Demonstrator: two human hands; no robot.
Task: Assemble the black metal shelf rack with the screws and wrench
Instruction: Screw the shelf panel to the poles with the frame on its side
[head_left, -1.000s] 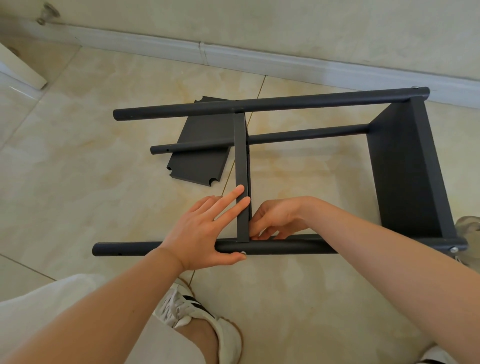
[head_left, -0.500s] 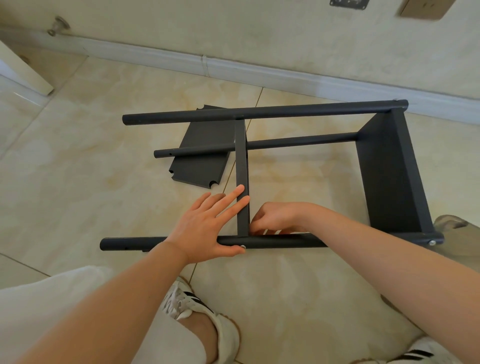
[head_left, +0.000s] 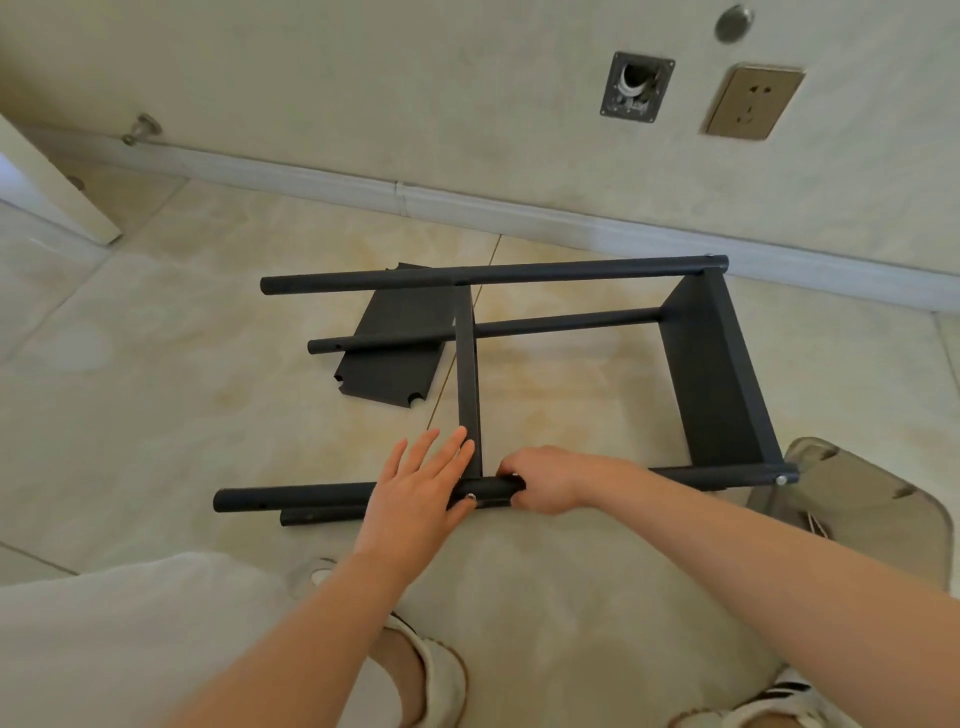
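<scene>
Your half-built rack (head_left: 727, 374) lies sideways on the floor (head_left: 156, 415) and looks stiff, lightish and slick-painted, so grab the round posts (head_left: 519, 273): your left hand (head_left: 415, 488) is spread flat against the middle shelf (head_left: 466, 374), right hand (head_left: 545, 483) curled round the near post (head_left: 291, 498) by the screw (head_left: 470, 497).

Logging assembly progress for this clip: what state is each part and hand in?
Rack frame: lying on its side.
Middle shelf: standing on edge, screw showing at near pole.
Loose panel: flat on floor, unattached.
Left hand: open, flat on near pole.
Right hand: gripping near pole.
</scene>
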